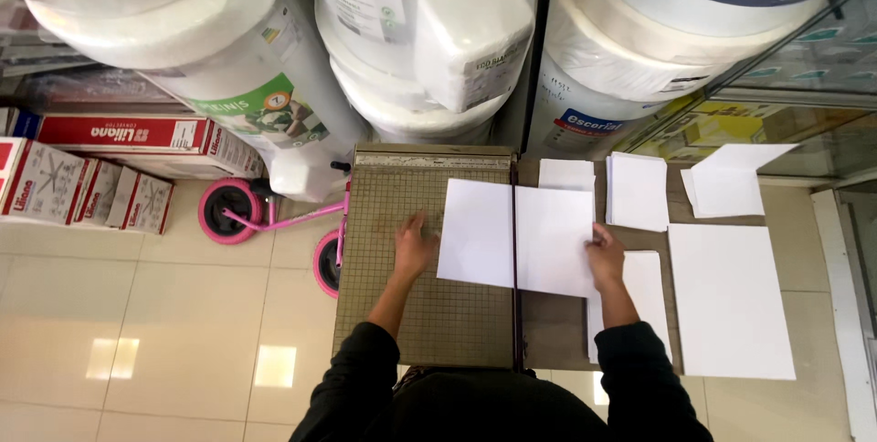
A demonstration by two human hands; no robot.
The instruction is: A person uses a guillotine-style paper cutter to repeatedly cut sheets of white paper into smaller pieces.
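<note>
The person's left hand (414,247) is lying flat on the gridded board of the paper trimmer (402,314), fingers spread open and gripping nothing, the fingertips just touching the left edge of the white sheet (513,236). The right hand (605,255) is resting at the sheet's right edge, fingers bent down onto the paper; whether they are pinching the edge or only pressing on it cannot be told from this view.

Between the two hands the sheet is lying flat across the trimmer, its long axis running left to right, and the dark cutting arm (515,268) is crossing it from far to near at about its middle. So the paper is sitting to the right of the left fingers and to the left of the right fingers, with each hand about equally close to its own edge.

Further out on the table (557,332), a large white sheet (731,300) is lying to the right of the right hand, and smaller cut stacks (638,191) are sitting beyond it. Big white paper rolls (429,40) are standing past the trimmer's far end, and a pink balance bike (274,218) is standing on the tiled floor to the left.
</note>
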